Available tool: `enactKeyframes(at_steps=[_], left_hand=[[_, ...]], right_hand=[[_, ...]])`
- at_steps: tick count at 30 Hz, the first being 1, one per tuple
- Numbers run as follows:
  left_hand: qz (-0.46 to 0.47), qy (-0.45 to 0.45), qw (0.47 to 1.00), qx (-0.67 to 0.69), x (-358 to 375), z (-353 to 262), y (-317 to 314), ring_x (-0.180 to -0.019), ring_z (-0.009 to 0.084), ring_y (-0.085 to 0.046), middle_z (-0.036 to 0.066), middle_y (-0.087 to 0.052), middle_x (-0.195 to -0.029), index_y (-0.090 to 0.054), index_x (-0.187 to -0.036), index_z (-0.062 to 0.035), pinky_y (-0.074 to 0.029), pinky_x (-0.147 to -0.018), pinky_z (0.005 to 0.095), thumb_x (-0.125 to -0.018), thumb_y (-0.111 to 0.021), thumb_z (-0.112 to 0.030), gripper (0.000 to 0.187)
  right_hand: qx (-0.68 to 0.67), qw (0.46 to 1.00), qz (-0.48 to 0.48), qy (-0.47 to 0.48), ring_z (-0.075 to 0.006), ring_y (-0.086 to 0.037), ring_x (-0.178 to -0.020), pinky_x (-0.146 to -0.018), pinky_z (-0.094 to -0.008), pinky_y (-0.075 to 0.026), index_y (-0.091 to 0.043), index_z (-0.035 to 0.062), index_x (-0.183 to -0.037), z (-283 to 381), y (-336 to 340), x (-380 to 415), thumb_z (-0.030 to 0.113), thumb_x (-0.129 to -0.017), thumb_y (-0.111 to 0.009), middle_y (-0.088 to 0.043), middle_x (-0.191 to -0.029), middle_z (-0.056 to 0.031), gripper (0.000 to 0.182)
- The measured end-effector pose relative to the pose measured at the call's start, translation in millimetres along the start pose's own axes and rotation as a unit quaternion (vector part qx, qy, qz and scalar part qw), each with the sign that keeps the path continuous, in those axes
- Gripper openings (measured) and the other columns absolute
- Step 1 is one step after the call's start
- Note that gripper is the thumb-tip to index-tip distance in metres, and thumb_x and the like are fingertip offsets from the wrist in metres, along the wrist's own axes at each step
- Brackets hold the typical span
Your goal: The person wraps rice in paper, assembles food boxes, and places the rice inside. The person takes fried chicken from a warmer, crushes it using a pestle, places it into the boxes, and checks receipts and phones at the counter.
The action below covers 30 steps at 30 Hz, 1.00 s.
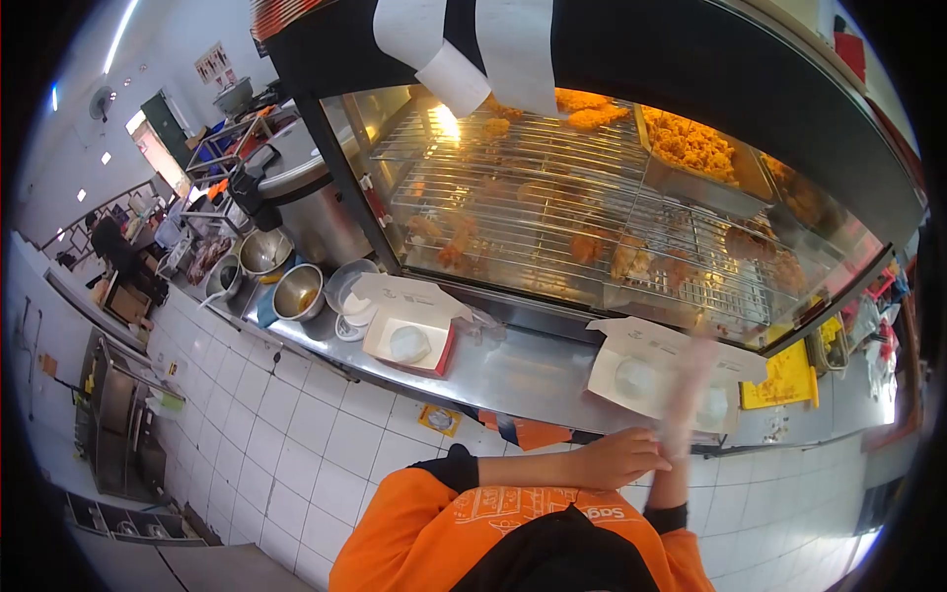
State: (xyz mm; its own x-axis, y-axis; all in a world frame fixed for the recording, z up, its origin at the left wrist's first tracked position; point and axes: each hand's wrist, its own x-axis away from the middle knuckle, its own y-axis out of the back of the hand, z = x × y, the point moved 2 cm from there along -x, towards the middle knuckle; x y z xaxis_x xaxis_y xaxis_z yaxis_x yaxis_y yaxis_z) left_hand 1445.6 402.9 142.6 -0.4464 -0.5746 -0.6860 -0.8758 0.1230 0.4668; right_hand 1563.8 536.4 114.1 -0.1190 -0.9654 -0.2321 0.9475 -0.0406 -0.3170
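My right hand [689, 390] is raised over the right part of the counter, smeared by motion. A pale, see-through covering that looks like a plastic glove [679, 424] is on it. My left hand [629, 458] reaches across to the right wrist, its fingers closed at the glove's cuff. Behind my hands stand open paper food boxes [621, 347] with white rounded bundles [634, 376] inside. Further left on the counter is another open box [434, 357], red on its side, holding one white bundle [409, 343].
A lit glass display cabinet [533, 286] with fried chicken [456, 242] on wire racks spans the steel counter [513, 370]. Metal bowls [299, 293] and a large steel pot [321, 212] stand left. Yellow packaging [784, 380] lies right. Another person [123, 252] is far left.
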Motion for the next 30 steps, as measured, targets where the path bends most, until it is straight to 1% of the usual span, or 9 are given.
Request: enactKeyframes(at_steps=[3, 5, 8, 15, 18, 21, 24, 27, 30], left_hand=[[0.001, 0.099, 0.994, 0.043, 25, 4, 20, -0.099, 0.0253, -0.056, 0.007, -0.061, -0.099, -0.064, -0.114, -0.0101, -0.044, -0.091, 0.0394, -0.090, -0.058, -0.004, 0.025], [0.004, 0.190, 0.979, 0.068, 50, 14, 30, -0.099, 0.0261, -0.057, 0.007, -0.062, -0.100, -0.065, -0.113, -0.0097, -0.044, -0.092, 0.0388, -0.092, -0.057, -0.005, 0.022], [-0.015, 0.274, 0.959, 0.069, 87, 19, 46, -0.098, 0.0273, -0.059, 0.008, -0.063, -0.100, -0.066, -0.110, -0.0077, -0.046, -0.090, 0.0374, -0.092, -0.058, -0.007, 0.019], [-0.128, 0.431, 0.889, 0.086, 144, 5, 73, -0.094, 0.0251, -0.063, 0.010, -0.067, -0.100, -0.068, -0.106, -0.0032, -0.049, -0.084, 0.0319, -0.094, -0.056, -0.008, 0.017], [-0.127, 0.455, 0.878, 0.079, 155, 11, 75, -0.092, 0.0242, -0.063, 0.011, -0.066, -0.097, -0.068, -0.107, -0.0031, -0.048, -0.082, 0.0307, -0.094, -0.056, -0.007, 0.018], [-0.108, 0.412, 0.904, 0.032, 144, 8, 83, -0.091, 0.0248, -0.063, 0.010, -0.066, -0.095, -0.068, -0.106, -0.0038, -0.048, -0.081, 0.0323, -0.093, -0.056, -0.006, 0.018], [-0.085, 0.382, 0.920, -0.010, 142, 11, 91, -0.089, 0.0258, -0.063, 0.010, -0.066, -0.093, -0.068, -0.106, -0.0044, -0.048, -0.079, 0.0338, -0.092, -0.056, -0.004, 0.018], [-0.128, 0.368, 0.921, -0.015, 146, 4, 93, -0.087, 0.0264, -0.062, 0.010, -0.065, -0.092, -0.068, -0.105, -0.0050, -0.048, -0.079, 0.0345, -0.091, -0.057, -0.002, 0.018], [-0.133, 0.378, 0.916, -0.022, 159, -3, 91, -0.085, 0.0262, -0.062, 0.010, -0.065, -0.091, -0.068, -0.106, -0.0053, -0.048, -0.078, 0.0345, -0.090, -0.058, 0.000, 0.019]], right_hand=[[0.081, 0.954, -0.086, 0.277, -0.0253, -0.034, -0.137, -0.111, -0.0420, -0.031, -0.024, 0.0127, -0.152, 77, 58, -88, 0.037, -0.104, -0.036, -0.039, -0.146, -0.0107, 0.056], [0.068, 0.957, -0.185, 0.215, -0.0329, -0.043, -0.129, -0.103, -0.0436, -0.041, -0.025, 0.0118, -0.151, 122, 75, -140, 0.023, -0.100, -0.043, -0.043, -0.140, -0.0155, 0.055], [0.701, 0.539, -0.281, 0.373, -0.0365, -0.053, -0.117, -0.095, -0.0449, -0.047, -0.035, 0.0107, -0.144, 106, 98, -181, 0.010, -0.092, -0.052, -0.047, -0.135, -0.0204, 0.055], [0.610, 0.637, -0.276, 0.383, -0.0383, -0.060, -0.098, -0.084, -0.0411, -0.049, -0.049, 0.0072, -0.133, 87, 91, -171, -0.002, -0.082, -0.058, -0.058, -0.112, -0.0219, 0.053], [0.203, 0.919, -0.227, 0.250, -0.0250, -0.058, -0.089, -0.078, -0.0348, -0.048, -0.052, -0.0004, -0.128, 84, 22, -138, 0.000, -0.091, -0.050, -0.060, -0.100, -0.0117, 0.036], [0.151, 0.959, -0.058, 0.232, -0.0151, -0.054, -0.076, -0.070, -0.0266, -0.046, -0.060, 0.0027, -0.115, 53, 20, -113, 0.015, -0.098, -0.057, -0.061, -0.096, -0.0044, 0.022], [0.041, 0.960, 0.054, 0.271, -0.0173, -0.057, -0.075, -0.070, -0.0263, -0.048, -0.060, 0.0017, -0.114, -30, 47, -138, 0.012, -0.098, -0.054, -0.062, -0.092, -0.0037, 0.020], [0.535, 0.671, 0.166, 0.486, -0.0242, -0.061, -0.088, -0.077, -0.0328, -0.051, -0.063, 0.0053, -0.111, -29, -3, -119, 0.008, -0.087, -0.056, -0.063, -0.099, -0.0080, 0.025], [0.566, 0.628, 0.326, 0.423, -0.0300, -0.060, -0.099, -0.084, -0.0405, -0.052, -0.067, 0.0119, -0.109, 26, -87, -114, 0.014, -0.081, -0.057, -0.063, -0.110, -0.0119, 0.029]])
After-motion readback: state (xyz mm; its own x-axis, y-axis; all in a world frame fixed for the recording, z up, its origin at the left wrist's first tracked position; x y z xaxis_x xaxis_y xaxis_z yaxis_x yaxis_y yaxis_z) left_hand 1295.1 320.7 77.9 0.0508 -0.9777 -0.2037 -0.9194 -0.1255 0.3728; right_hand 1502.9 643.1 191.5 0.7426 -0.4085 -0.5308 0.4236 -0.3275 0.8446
